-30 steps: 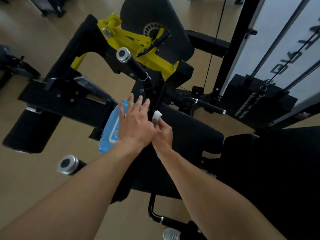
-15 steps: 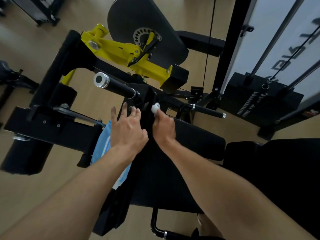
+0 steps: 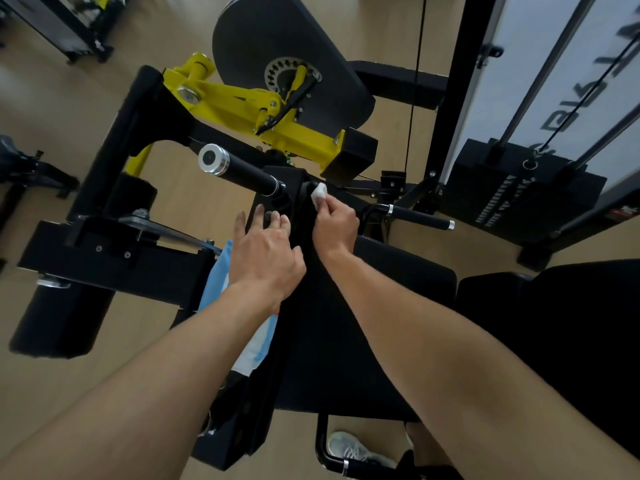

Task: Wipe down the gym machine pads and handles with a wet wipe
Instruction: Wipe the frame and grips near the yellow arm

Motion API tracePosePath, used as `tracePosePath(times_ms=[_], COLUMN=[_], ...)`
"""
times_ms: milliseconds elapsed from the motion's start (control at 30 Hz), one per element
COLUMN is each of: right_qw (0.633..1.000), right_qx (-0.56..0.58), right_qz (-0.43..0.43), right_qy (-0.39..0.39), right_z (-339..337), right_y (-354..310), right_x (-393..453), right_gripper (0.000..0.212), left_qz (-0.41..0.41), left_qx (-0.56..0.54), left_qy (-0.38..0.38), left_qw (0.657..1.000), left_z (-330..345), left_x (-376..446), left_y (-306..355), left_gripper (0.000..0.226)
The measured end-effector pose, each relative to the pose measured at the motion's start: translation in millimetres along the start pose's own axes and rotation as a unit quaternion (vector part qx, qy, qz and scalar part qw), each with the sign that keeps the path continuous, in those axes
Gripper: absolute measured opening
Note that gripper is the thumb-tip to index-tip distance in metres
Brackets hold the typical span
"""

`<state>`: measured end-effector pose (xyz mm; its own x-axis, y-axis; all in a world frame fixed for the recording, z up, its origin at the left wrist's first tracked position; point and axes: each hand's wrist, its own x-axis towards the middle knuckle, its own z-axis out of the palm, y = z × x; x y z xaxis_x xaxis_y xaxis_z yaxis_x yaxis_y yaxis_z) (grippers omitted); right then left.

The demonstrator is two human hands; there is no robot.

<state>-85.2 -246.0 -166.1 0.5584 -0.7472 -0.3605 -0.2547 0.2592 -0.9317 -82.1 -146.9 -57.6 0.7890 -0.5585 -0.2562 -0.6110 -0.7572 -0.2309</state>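
A small wadded wet wipe (image 3: 319, 192) is pinched in the curled fingertips of the right hand (image 3: 335, 225) and pressed against the black frame post (image 3: 294, 188) at the front of the seat, just beside the base of the near handle (image 3: 239, 168). The left hand (image 3: 265, 252) is laid flat on the same black post, fingers straight and slightly spread, nothing gripped; it is judged to be bracing. A blue wipe packet (image 3: 221, 275) is seen under the left wrist, wedged beside the seat pad (image 3: 398, 271); how it is supported cannot be told.

Handling, as judged: the wipe is light, soft and limp, damp, easily torn or shed if scrubbed over bolt heads or edges. It is balled small, so little surface is offered; it would better be opened out and wrapped round a grip. It is best held by a fold between thumb and fingers, as now.

The handles are rigid and fixed: the near one has a black grip with a chrome end cap, and a second handle (image 3: 420, 216) lies to the right, apart from the hand. The grip sleeves are probably rubbery and grabby when wet; the chrome caps are slick. The pads look firm, with smooth vinyl. A yellow lever arm (image 3: 249, 105) and weight stack (image 3: 512, 192) are behind, untouched.
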Motion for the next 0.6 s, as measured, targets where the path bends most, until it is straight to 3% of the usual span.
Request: tracePosePath(times_ms=[200, 400, 600], right_qw=[0.998, 0.994, 0.974], right_qx=[-0.043, -0.102, -0.214], right_qz=[-0.013, -0.006, -0.051], right_qy=[-0.049, -0.023, -0.05], right_z=[-6, 5, -8], right_y=[41, 7, -7], right_x=[-70, -9, 17], right_gripper=[0.029, 0.038, 0.034], left_qz=[0.01, 0.009, -0.002], left_qx=[-0.004, 0.028, 0.025], left_qy=[0.002, 0.006, -0.005], left_qw=[1.0, 1.0, 1.0], left_z=[0, 1, 4], left_x=[1, 6, 2], left_y=[-1, 0, 0], left_gripper=[0.064, 0.061, 0.064])
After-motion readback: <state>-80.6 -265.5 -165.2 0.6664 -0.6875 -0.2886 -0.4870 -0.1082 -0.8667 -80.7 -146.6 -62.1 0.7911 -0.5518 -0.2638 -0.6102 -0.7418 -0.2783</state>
